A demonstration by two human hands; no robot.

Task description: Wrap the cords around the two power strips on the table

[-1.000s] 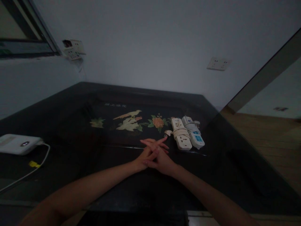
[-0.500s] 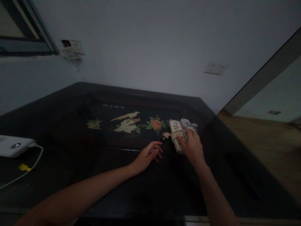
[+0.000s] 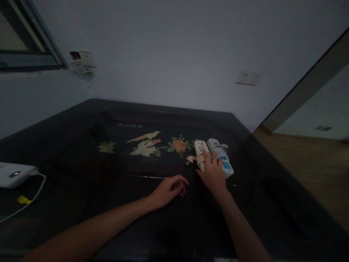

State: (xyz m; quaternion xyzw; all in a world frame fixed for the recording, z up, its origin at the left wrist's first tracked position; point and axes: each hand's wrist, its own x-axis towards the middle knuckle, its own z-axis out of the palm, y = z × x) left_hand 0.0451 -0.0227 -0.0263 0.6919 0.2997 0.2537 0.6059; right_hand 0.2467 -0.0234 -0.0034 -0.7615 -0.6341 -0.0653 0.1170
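Two white power strips lie side by side on the black table [image 3: 152,225], each with its cord wound round its middle. My right hand [image 3: 214,174] is closed over the left power strip [image 3: 200,146], its thumb on the left side and its fingers across the wound cord. This strip's plug [image 3: 190,160] sticks out to the left. The right power strip [image 3: 226,166], with blue socket faces, shows beyond my fingers, partly covered. My left hand [image 3: 170,190] rests on the tabletop left of the strips, fingers loosely curled, holding nothing.
A white device [image 3: 16,175] with a cable [image 3: 40,187] and a yellow tag [image 3: 24,199] lies at the left. Wall sockets [image 3: 248,78] are behind the table; a loose socket plate [image 3: 81,67] hangs in the left corner. The table's right edge drops to a wooden floor [image 3: 294,153].
My right hand has shifted left and nearer, onto the left power strip, uncovering the right strip's blue sockets. My left hand has lowered slightly, its fingers more curled. The view has tilted a little.
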